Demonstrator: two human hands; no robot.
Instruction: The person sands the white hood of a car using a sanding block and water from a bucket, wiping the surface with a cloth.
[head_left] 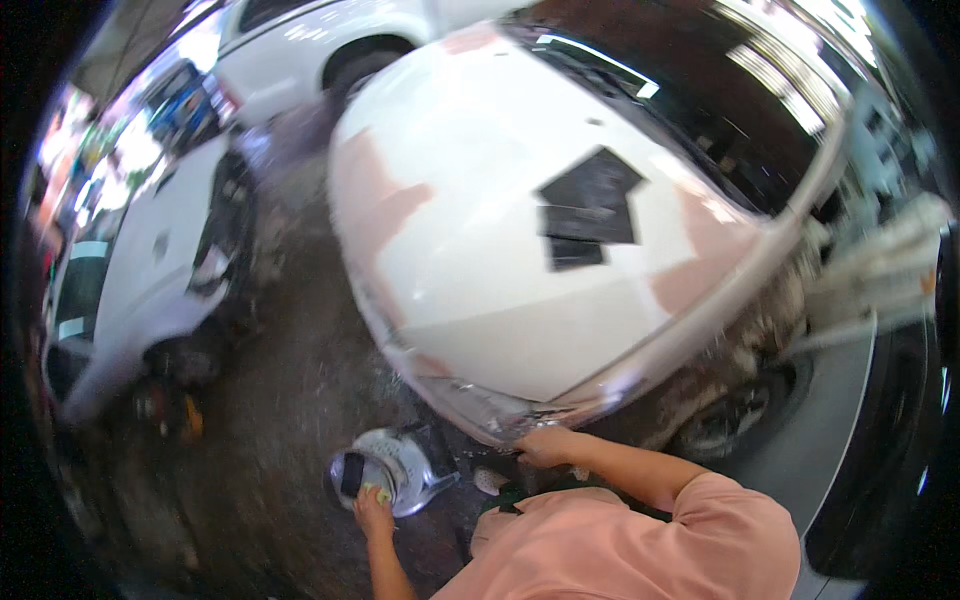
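- Fingers of the left hand (375, 512) close around a small yellow-green piece (379, 493), at the near side of a pale bucket (408, 502).
- Fingers of the right hand (545, 447) meet the front corner of a white car (470, 250); whether they grip anything cannot be told.
- Marks on the black sheets (590, 205), lying on the hood beyond the right fingers, are too small to read.
- Just beyond the left fingers, a black block (352, 473) sits at the bucket's mouth.
- Far left of both hands stands a silvery car (165, 235); to the right of the right fingers, a wheel (735, 420) and grey panel (815, 440).
- The white car's nose points leftward and down, its long axis slanting from the windscreen (690, 110), up and right of the right fingers.
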